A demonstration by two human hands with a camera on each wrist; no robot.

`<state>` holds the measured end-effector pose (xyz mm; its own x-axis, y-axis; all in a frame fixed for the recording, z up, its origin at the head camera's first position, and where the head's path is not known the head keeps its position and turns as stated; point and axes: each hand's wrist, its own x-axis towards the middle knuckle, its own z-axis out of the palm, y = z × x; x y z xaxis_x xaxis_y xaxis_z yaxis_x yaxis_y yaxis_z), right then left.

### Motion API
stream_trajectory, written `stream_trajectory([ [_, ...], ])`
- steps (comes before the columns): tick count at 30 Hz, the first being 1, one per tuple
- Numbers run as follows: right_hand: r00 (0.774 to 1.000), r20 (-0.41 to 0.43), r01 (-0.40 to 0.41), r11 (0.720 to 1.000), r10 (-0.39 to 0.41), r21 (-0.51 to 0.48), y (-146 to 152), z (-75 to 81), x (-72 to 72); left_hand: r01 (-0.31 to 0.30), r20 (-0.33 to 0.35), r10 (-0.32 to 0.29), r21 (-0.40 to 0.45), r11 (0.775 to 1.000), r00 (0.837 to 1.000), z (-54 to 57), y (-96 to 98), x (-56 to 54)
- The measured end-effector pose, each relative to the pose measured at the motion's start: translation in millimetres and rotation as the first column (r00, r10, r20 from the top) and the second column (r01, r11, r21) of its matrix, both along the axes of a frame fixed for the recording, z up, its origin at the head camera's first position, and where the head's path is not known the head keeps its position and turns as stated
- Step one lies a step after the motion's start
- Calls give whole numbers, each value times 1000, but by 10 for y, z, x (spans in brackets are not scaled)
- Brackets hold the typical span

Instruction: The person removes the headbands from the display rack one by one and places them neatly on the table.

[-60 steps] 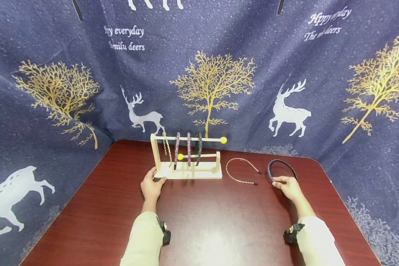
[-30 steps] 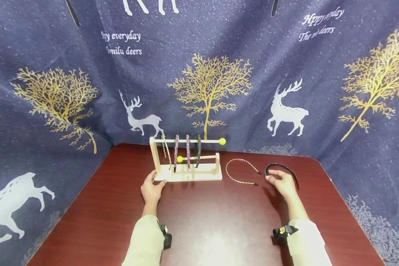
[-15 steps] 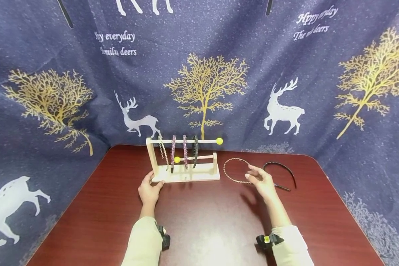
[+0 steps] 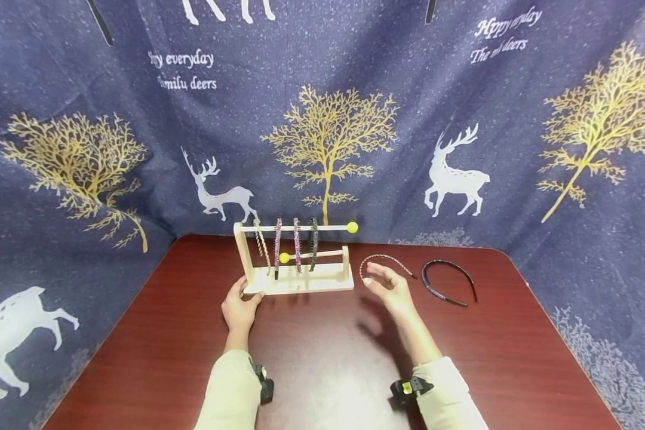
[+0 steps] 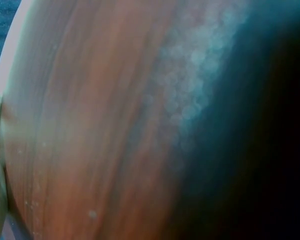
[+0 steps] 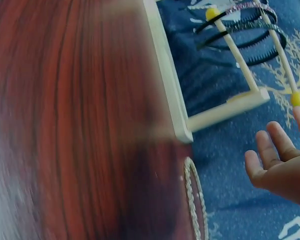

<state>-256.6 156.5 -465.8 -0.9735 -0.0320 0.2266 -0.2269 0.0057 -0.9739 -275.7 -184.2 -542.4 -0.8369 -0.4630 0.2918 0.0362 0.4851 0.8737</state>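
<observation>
A wooden headband stand [image 4: 322, 283] with two bars stands near the table's back edge. From its upper bar hang a beige braided headband [image 4: 263, 246], two purple glittery headbands [image 4: 278, 248] and a black headband [image 4: 314, 245]. My left hand [image 4: 239, 308] grips the front left corner of the stand's base, thumb in front; the left wrist view catches only a bit of it. Over a second beige braided headband [image 4: 380, 255] lying on the table hovers my right hand [image 4: 396, 294], holding nothing, its fingers spread in the right wrist view. It covers part of that headband.
On the right a dark headband [image 4: 435, 294] with a bluish glittery section lies on the brown table [image 4: 312, 346]. Yellow balls [image 4: 352, 227] cap the stand's bars. A blue cloth [image 4: 322, 54] with deer and trees hangs behind the table.
My right hand has put the dark headband down at the right, let go and moved left to the loose beige headband. My left hand stays at the stand's corner.
</observation>
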Motion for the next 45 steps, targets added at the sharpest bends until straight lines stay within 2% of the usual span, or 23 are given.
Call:
stream_trajectory([
  [4,999,-46,-23,998,20,-57,-138,6,-6,3,8,-3,5,1000,1000,2,16,-6],
  [9,995,-72,-75,994,69,-78,-349,64,-27,4,-1,-4,5,1000,1000,18,9,-10],
  [12,990,-54,-130,989,126,-71,-483,183,14,11,1,-11,2,1000,1000,20,-5,1],
  [14,988,-44,-153,986,150,-64,-559,205,4,15,4,-15,0,1000,1000,13,-9,7],
  [16,985,-36,-170,984,168,-52,-626,225,-17,17,8,-17,1,1000,1000,11,-7,13],
  [19,984,-57,-174,984,171,-44,-710,155,-121,16,11,-16,2,1000,1000,10,-2,14],
  [24,980,-87,-184,982,179,-51,-828,182,-219,18,13,-18,17,1000,1000,25,-1,14],
  [30,977,-36,-212,975,209,-73,-935,223,-309,18,12,-18,7,1000,1000,24,-6,6],
  [32,975,-30,-222,973,220,-64,-973,271,-296,16,15,-16,6,1000,1000,21,-9,8],
  [35,975,-33,-219,975,218,-28,-1019,338,-270,18,22,-18,7,1000,1000,19,-8,7],
  [39,983,-48,-173,984,175,37,-1068,401,-242,19,29,-19,21,1000,999,23,-9,6],
  [45,989,-82,-121,991,125,53,-1108,453,-241,15,25,-15,25,1000,1000,25,-13,3],
])
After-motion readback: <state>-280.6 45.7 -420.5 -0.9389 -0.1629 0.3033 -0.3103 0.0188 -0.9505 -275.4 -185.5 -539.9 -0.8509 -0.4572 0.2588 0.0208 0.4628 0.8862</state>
